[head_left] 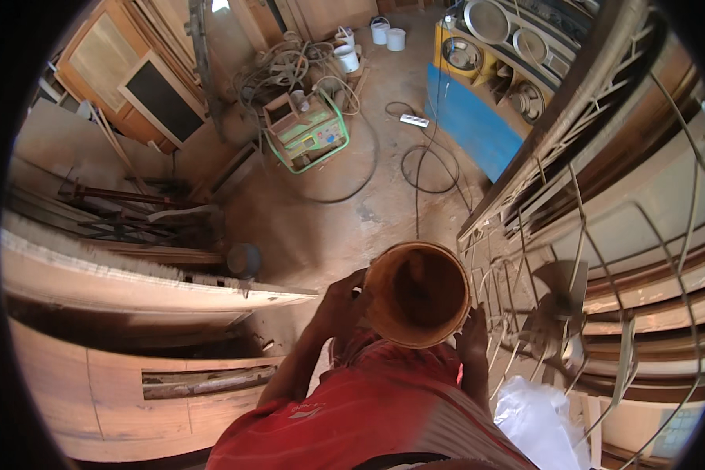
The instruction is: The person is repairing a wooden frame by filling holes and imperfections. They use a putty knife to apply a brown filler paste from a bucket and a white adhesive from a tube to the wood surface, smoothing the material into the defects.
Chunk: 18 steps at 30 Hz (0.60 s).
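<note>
A brown, round, open-topped bucket point(374, 317) is held in front of my body, its mouth facing up at me. Its inside is dark brown and shadowed, so what lies at the bottom cannot be made out. My left hand point(342, 304) is closed against the left side of the bucket, with some fingers hidden behind the wall. On the opposite side, my right hand point(471, 338) grips the lower right of the wall, its fingers partly in shadow.
Left of me stand large wooden boards point(117, 270). Wire racks point(587, 235) and a fan point(560, 286) line the right, above a white plastic bag point(536, 419). Ahead are a green-framed generator point(309, 137), a power strip point(413, 121) with looping cables, white buckets point(395, 39) and speakers point(462, 53).
</note>
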Each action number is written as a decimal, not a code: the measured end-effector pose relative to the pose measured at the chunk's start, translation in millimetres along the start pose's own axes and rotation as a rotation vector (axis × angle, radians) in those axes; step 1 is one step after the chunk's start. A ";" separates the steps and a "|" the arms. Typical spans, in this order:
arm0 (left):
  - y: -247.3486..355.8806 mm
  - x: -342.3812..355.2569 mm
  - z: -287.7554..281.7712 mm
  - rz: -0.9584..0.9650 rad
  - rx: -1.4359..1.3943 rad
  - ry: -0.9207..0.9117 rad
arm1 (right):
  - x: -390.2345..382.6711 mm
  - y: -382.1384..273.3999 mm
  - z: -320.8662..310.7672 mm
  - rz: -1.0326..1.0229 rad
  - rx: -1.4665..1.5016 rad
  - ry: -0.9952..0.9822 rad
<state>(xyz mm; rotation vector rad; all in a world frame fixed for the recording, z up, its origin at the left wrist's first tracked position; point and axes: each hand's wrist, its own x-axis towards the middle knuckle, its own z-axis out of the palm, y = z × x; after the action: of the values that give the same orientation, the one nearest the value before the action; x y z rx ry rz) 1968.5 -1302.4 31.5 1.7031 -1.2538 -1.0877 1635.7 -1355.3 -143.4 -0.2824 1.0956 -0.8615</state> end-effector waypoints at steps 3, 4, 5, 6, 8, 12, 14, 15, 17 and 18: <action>9.1 62.2 -30.2 -0.036 -0.061 -0.016 | 46.5 -25.9 59.9 -0.110 -0.094 -0.129; 9.8 84.1 -41.7 -0.042 -0.075 -0.017 | 65.9 -34.0 80.1 -0.129 -0.041 -0.288; 13.9 108.3 -55.0 -0.056 -0.097 -0.019 | 83.7 -42.0 100.1 -0.209 -0.193 -0.336; 17.5 130.8 -68.2 -0.085 -0.118 -0.027 | 96.3 -50.7 125.4 -0.286 -0.337 -0.371; 12.2 179.5 -96.6 -0.083 -0.152 -0.019 | 124.6 -87.3 190.2 -0.571 -0.866 -0.299; 10.7 280.5 -161.9 -0.022 -0.184 0.013 | 210.2 -118.4 265.1 -0.267 -0.331 -0.389; 12.3 320.9 -192.3 0.006 -0.230 0.041 | 238.8 -162.6 344.5 0.086 0.161 -0.414; 27.1 347.3 -207.3 -0.026 -0.306 0.035 | 257.1 -178.8 362.8 0.121 0.269 -0.487; 39.4 396.4 -240.7 -0.005 -0.339 0.036 | 288.7 -204.0 397.5 0.211 0.497 -0.625; 43.3 416.2 -254.8 -0.003 -0.351 0.039 | 301.7 -213.7 413.3 0.263 0.621 -0.688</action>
<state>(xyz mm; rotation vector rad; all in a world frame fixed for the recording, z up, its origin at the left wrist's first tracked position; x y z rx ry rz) 2257.6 -1694.9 80.1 1.4520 -0.9696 -1.1916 1947.6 -1798.2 -24.9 0.0901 0.1911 -0.7421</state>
